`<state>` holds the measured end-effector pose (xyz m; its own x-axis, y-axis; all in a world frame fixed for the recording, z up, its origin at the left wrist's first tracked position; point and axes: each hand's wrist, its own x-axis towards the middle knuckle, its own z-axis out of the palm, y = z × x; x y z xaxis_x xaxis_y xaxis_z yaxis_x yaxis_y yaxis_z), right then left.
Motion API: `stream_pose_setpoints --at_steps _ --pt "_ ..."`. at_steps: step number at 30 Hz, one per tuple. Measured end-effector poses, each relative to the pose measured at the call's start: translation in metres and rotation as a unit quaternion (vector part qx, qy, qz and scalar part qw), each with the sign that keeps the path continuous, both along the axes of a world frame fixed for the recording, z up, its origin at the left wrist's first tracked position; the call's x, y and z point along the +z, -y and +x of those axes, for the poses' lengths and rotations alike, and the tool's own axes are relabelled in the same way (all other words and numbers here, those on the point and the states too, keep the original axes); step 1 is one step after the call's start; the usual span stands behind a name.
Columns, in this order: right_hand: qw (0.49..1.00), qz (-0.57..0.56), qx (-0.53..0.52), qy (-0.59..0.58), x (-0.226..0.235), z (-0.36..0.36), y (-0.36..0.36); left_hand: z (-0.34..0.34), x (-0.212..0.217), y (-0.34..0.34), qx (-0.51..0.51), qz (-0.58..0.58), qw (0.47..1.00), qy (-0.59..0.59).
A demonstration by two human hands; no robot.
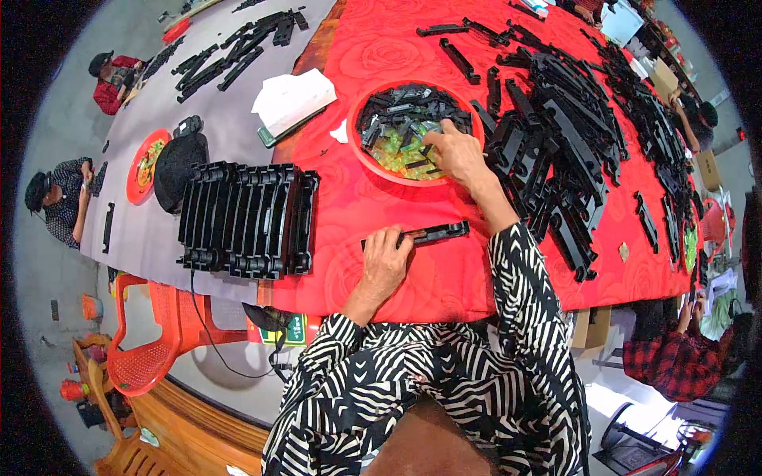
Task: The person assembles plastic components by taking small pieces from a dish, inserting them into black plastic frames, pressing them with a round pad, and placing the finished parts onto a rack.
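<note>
My left hand [385, 260] is closed on one end of a long black plastic part [440, 233], which lies on the red tablecloth in front of me. The part's other end points right. Beyond it stands a round red basin [359, 151] holding small black pieces [405, 103] and translucent yellow-green pieces [390, 152]. My right hand [459, 152] reaches over the basin's right rim, fingers bent together among the small pieces. Whatever its fingertips pinch is too small to make out.
Left of my left hand stands a stack of black plastic parts [246, 220]. A big loose heap of similar parts [548, 135] covers the right side. A tissue pack [294, 101] and a red bowl [140, 178] lie to the left. Other people sit around the tables.
</note>
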<state>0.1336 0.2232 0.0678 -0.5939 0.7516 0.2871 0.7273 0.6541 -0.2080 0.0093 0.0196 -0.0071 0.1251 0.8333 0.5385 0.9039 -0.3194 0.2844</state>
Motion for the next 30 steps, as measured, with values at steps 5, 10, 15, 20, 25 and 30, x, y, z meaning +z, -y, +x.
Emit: stream_pose_setpoints --at_steps 5,10,15,20,25,30 --pt "0.991 0.023 0.049 0.122 -0.009 -0.013 -0.007 0.0 -0.004 0.0 0.002 0.0 1.0 0.001" --pt "0.992 0.057 0.072 0.09 -0.011 -0.012 -0.01 0.001 -0.002 0.0 0.002 -0.001 1.0 -0.006" --pt "0.993 0.056 0.059 0.082 -0.011 -0.014 -0.008 0.0 -0.002 0.001 0.005 0.004 1.0 -0.018" --pt "0.986 0.038 0.121 0.106 -0.006 -0.001 -0.013 0.001 0.002 0.0 0.005 0.003 1.0 -0.024" --pt "0.991 0.049 0.071 0.099 -0.014 0.008 -0.009 0.002 -0.002 -0.002 0.015 -0.01 1.0 -0.017" --pt "0.998 0.037 0.01 0.041 -0.019 0.002 -0.002 0.0 -0.003 -0.001 0.017 -0.001 1.0 -0.021"
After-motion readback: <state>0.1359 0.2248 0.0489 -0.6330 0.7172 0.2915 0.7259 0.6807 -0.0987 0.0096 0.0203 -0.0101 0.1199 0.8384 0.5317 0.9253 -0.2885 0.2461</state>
